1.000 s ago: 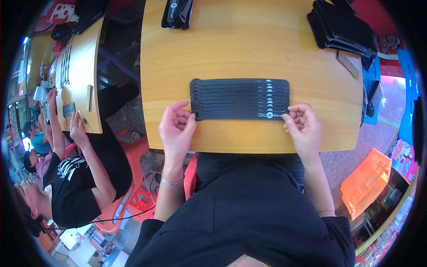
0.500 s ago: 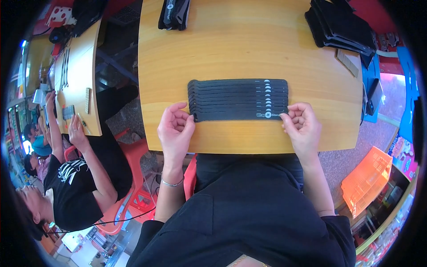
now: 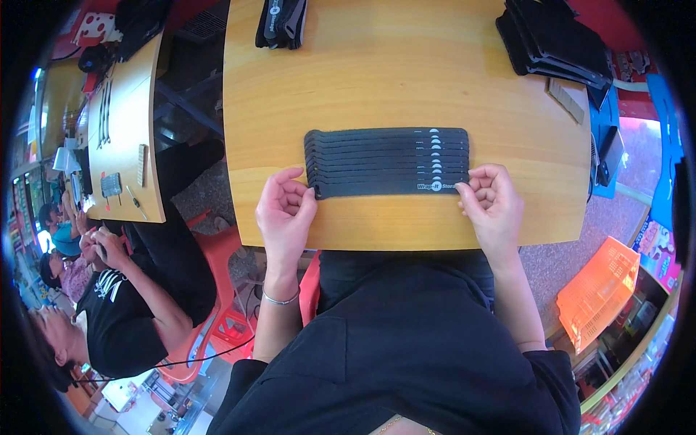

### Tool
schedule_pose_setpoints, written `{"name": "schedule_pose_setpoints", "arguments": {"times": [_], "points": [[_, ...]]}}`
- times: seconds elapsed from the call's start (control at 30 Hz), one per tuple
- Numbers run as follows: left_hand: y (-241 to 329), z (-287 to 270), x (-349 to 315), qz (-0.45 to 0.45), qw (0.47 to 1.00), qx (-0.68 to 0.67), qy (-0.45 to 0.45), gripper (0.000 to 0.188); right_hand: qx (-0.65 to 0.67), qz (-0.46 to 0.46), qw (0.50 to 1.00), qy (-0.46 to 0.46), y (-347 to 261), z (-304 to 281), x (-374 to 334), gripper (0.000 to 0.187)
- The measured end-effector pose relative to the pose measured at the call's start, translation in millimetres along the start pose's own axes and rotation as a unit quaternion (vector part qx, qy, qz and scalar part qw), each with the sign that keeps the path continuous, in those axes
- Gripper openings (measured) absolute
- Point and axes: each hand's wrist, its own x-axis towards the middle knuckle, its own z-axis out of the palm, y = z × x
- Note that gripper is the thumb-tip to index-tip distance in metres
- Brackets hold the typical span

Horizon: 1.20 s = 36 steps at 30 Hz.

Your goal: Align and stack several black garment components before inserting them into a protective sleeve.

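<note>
Several black fabric straps (image 3: 370, 156) lie overlapped in a neat row on the wooden table (image 3: 406, 225), their ends lined up and pale printed marks toward the right. My left hand (image 3: 286, 206) pinches the left end of the nearest strap (image 3: 370, 189), which has a small hole at its corner. At that strap's other end, my right hand (image 3: 494, 203) has thumb and forefinger closed on the edge. The remaining fingers of both hands are curled in.
A bundle of black straps (image 3: 281, 23) sits at the far left, and a stack of black fabric pieces (image 3: 552, 43) at the far right beside a beige strip (image 3: 565, 100). A co-worker (image 3: 119, 312) sits left at another table (image 3: 130, 167). An orange basket (image 3: 599, 293) stands right.
My hands and the row of straps stay practically still. The co-worker's hands have drawn back from their table toward their body and come together.
</note>
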Motion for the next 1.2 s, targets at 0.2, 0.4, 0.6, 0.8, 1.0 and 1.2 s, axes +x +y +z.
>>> {"name": "schedule_pose_setpoints", "arguments": {"times": [0.2,0.4,0.6,0.8,1.0,1.2], "points": [[2.1,1.5,-0.2,0.004,1.0,0.009,0.0,0.03,-0.004,-0.005,1.0,0.005,-2.2,-0.9,0.4,0.024],[1.9,0.2,-0.9,0.01,1.0,0.015,-0.001,0.03,0.016,-0.004,1.0,0.002,-2.2,-0.6,0.9,0.026],[-0.7,-0.7,-1.7,0.017,1.0,0.014,-0.003,0.03,0.018,0.005,1.0,-0.004,0.8,-0.8,0.4,0.026],[-0.3,0.7,-1.3,0.019,1.0,0.019,0.001,0.029,0.007,0.003,1.0,0.004,2.3,-0.8,0.0,0.025],[-0.8,1.0,-1.1,0.02,1.0,0.017,0.003,0.028,-0.001,-0.002,1.0,0.007,0.1,-0.4,0.4,0.024],[-1.4,1.1,-1.4,0.017,1.0,0.022,0.003,0.029,-0.011,-0.01,1.0,0.009,0.8,0.1,1.3,0.025]]}}
